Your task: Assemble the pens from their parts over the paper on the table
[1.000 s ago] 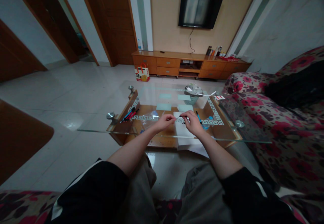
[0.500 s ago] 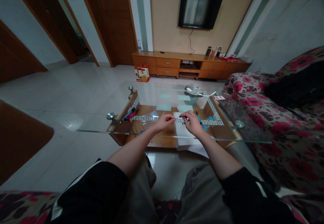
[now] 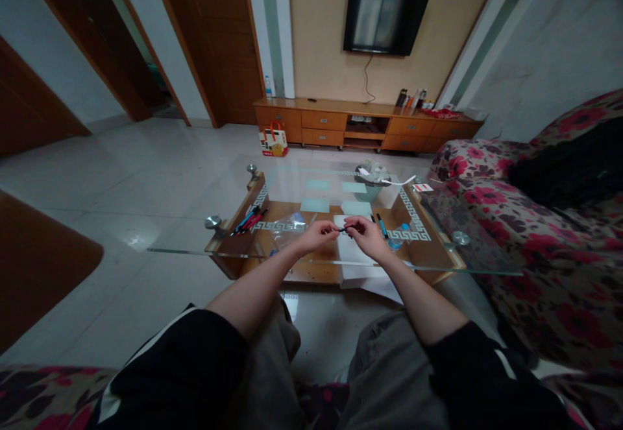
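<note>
Over the glass tabletop [image 3: 272, 248], my two hands meet at the fingertips. My right hand [image 3: 368, 238] is closed in a pinch on a short, thin black pen part [image 3: 344, 229]. From the other side, my left hand [image 3: 316, 238] pinches the left end of that small piece, where a pale tip seems to show. Its exact shape is too small to make out. White paper [image 3: 351, 255] lies below my right hand. A clear plastic bag [image 3: 288, 227] is beside my left hand. Several blue, red and black pens [image 3: 248, 221] lie farther left.
To the right of my right hand are a blue pen [image 3: 382, 226] and a clear bottle with a blue cap [image 3: 396, 240]. Behind the table stands a filled waste basket [image 3: 370, 191]. A card [image 3: 422, 187] lies near the right edge, by the flowered sofa [image 3: 525, 248].
My hands have come together. The black piece, held in my right hand apart from my left fingertips before, now reaches them. My right hand has turned slightly.
</note>
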The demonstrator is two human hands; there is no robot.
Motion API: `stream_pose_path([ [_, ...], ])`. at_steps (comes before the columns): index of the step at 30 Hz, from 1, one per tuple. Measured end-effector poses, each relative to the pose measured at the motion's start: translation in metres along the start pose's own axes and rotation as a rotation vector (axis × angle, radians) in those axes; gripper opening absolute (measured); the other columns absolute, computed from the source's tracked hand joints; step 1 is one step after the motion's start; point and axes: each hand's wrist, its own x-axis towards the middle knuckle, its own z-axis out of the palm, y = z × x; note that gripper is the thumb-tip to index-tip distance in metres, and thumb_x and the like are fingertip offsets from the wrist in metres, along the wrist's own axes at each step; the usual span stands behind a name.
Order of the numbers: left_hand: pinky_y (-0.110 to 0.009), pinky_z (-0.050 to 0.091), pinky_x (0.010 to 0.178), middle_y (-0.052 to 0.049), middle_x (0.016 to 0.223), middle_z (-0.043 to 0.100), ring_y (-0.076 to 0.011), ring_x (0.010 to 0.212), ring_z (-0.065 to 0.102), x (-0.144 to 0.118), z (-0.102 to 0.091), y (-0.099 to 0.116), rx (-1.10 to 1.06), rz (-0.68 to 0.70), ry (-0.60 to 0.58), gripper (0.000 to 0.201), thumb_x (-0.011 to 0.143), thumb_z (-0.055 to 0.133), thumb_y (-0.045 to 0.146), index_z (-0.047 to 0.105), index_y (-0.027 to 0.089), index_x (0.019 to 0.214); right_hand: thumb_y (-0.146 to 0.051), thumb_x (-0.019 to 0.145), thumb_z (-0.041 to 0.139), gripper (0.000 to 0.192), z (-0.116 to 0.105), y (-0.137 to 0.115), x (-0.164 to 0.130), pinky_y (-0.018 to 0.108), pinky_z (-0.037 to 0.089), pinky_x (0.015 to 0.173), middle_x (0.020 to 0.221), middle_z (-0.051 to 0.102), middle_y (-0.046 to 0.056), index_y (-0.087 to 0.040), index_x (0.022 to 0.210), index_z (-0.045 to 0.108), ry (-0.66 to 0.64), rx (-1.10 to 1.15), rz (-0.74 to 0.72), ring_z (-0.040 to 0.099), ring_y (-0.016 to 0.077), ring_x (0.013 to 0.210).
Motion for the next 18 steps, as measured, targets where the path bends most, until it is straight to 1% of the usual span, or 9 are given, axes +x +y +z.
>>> stream_pose_path([
  [5, -0.021, 0.040, 0.060, 0.000, 0.075, 0.061, -0.0095, 0.064, 0.051, 0.000, 0.001, -0.002, -0.027, 0.007, -0.024, 0.034, 0.074, 0.075, 0.035, 0.070, 0.012, 0.099, -0.025, 0.081, 0.067, 0.026, 0.001, 0.003, -0.001, 0.037, 0.054, 0.086, 0.095, 0.072, 0.006, -0.020, 0.106, 0.064, -0.032, 0.014, -0.014, 0.069, 0.0188, 0.090],
  [9, -0.021, 0.042, 0.062, -0.002, 0.078, 0.063, -0.0101, 0.067, 0.055, 0.000, 0.003, -0.002, -0.044, -0.011, -0.023, 0.035, 0.069, 0.078, 0.027, 0.069, 0.012, 0.099, -0.024, 0.080, 0.067, 0.027, 0.001, 0.003, -0.002, 0.038, 0.054, 0.088, 0.095, 0.073, 0.006, -0.020, 0.106, 0.065, -0.049, 0.005, -0.011, 0.070, 0.0192, 0.091],
  [13, -0.021, 0.040, 0.060, 0.000, 0.071, 0.061, -0.0090, 0.062, 0.053, -0.001, 0.003, -0.004, -0.084, -0.042, -0.011, 0.029, 0.070, 0.078, 0.033, 0.066, 0.012, 0.086, -0.025, 0.080, 0.068, 0.027, 0.000, 0.003, -0.002, 0.038, 0.055, 0.087, 0.095, 0.073, 0.006, -0.020, 0.106, 0.065, -0.040, -0.016, -0.005, 0.069, 0.0192, 0.091],
  [18, -0.020, 0.038, 0.056, 0.001, 0.067, 0.060, -0.0083, 0.058, 0.052, 0.001, 0.002, -0.010, -0.122, -0.056, -0.066, 0.035, 0.068, 0.079, 0.041, 0.062, 0.012, 0.078, -0.024, 0.081, 0.067, 0.026, 0.000, -0.001, -0.003, 0.036, 0.054, 0.087, 0.096, 0.072, 0.006, -0.020, 0.106, 0.067, -0.059, -0.024, -0.008, 0.069, 0.0187, 0.091],
])
